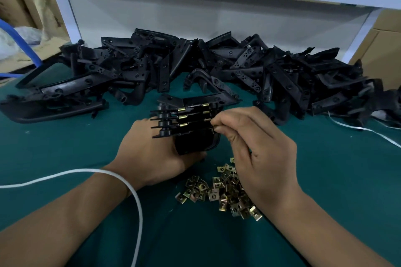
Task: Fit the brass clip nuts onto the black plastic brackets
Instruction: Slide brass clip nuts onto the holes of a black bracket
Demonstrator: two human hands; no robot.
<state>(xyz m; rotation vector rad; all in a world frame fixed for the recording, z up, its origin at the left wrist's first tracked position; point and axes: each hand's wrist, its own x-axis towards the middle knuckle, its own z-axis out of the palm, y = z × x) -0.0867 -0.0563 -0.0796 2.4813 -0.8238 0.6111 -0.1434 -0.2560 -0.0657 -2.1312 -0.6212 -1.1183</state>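
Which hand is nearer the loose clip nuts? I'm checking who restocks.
Right: the right hand hovers over the clip nut pile; the left hand grips the stacked brackets beside it.

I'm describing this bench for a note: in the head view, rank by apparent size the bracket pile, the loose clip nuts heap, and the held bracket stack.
1. bracket pile
2. clip nuts heap and held bracket stack: look alike, unranked.

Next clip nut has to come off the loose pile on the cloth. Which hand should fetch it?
Right, probably. The right hand hovers directly above the pile of clip nuts and pinches only a small nut at the brackets. The left hand grips the stack of brackets and would have to let go.
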